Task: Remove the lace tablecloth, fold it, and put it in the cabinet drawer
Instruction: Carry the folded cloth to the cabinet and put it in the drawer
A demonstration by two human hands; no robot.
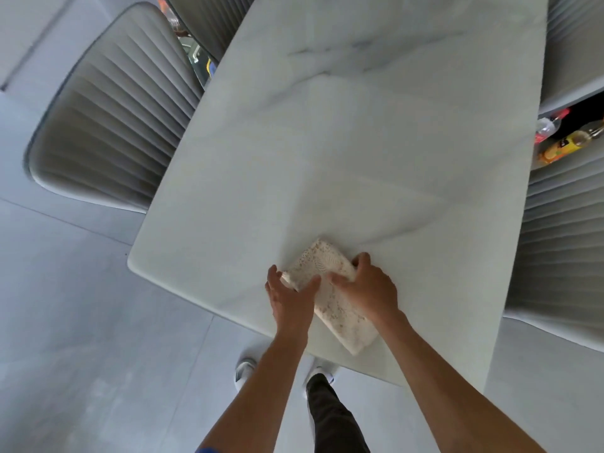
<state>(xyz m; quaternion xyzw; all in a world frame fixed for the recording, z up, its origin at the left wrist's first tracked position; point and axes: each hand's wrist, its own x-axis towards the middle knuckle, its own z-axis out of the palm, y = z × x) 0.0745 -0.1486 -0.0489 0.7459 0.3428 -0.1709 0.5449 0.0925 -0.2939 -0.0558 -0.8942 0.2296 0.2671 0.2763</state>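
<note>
Resting near the close edge of a glossy white marble table (343,142), the cream lace tablecloth (340,313) forms a thick oblong bundle. Left hand (289,297) and right hand (369,287) grip its far end. Grey ribbed chairs (111,125) flank the table on grey tile.

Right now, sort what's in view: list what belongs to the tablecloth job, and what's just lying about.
Job: folded cream lace tablecloth; left hand and right hand on it; white marble table beneath.

Lying about: grey ribbed chairs; bottles beside the table, far right.
</note>
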